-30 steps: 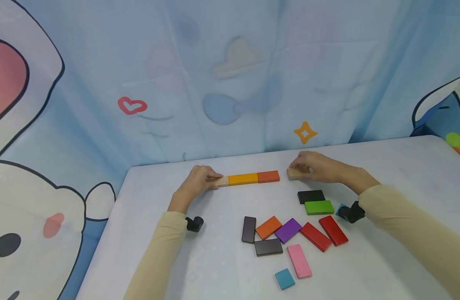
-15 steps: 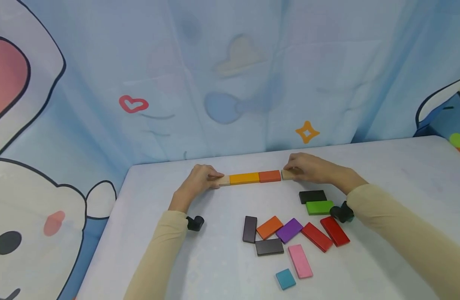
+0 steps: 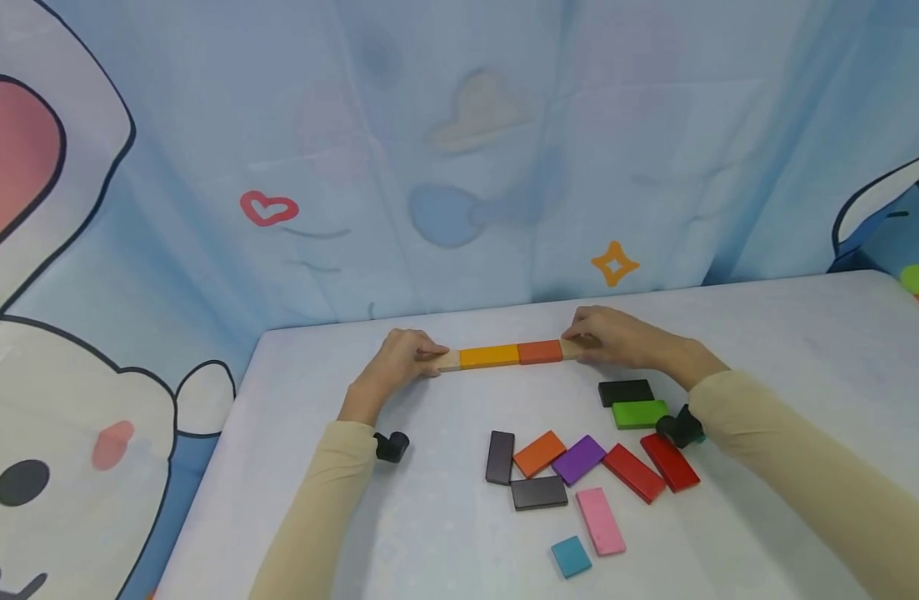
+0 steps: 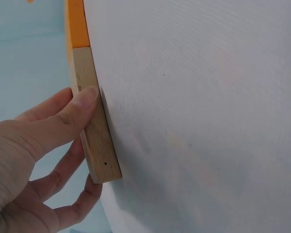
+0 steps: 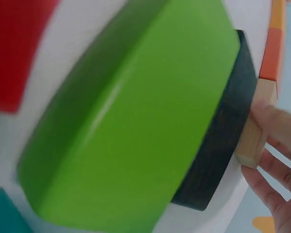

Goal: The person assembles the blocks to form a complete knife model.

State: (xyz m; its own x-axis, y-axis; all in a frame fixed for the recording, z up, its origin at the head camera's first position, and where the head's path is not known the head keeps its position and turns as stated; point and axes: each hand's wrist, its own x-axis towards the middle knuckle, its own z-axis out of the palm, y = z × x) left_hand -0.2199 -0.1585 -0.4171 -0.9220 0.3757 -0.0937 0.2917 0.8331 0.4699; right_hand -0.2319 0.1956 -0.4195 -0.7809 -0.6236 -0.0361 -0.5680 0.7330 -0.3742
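Four blocks lie end to end in a row near the table's back edge: a left wooden block point(image 3: 449, 362) point(image 4: 99, 141), a yellow-orange block point(image 3: 489, 357), a red-orange block point(image 3: 540, 352) point(image 5: 271, 53) and a right wooden block point(image 3: 571, 348) point(image 5: 252, 136). My left hand point(image 3: 399, 364) point(image 4: 48, 145) grips the left wooden block, thumb on its near side and fingers behind. At the other end my right hand point(image 3: 616, 336) point(image 5: 281, 155) pinches the right wooden block, whose end touches the red-orange one.
Nearer on the table point(image 3: 399, 533) lie a black block point(image 3: 626, 392), a green block point(image 3: 639, 414), two red blocks, two dark grey blocks, an orange, a purple point(image 3: 579, 460), a pink point(image 3: 601, 522) and a blue one point(image 3: 571, 557). A patterned curtain hangs behind.
My right hand has moved left with its wooden block, closing the gap to the red-orange block. My left hand has stayed on its block.
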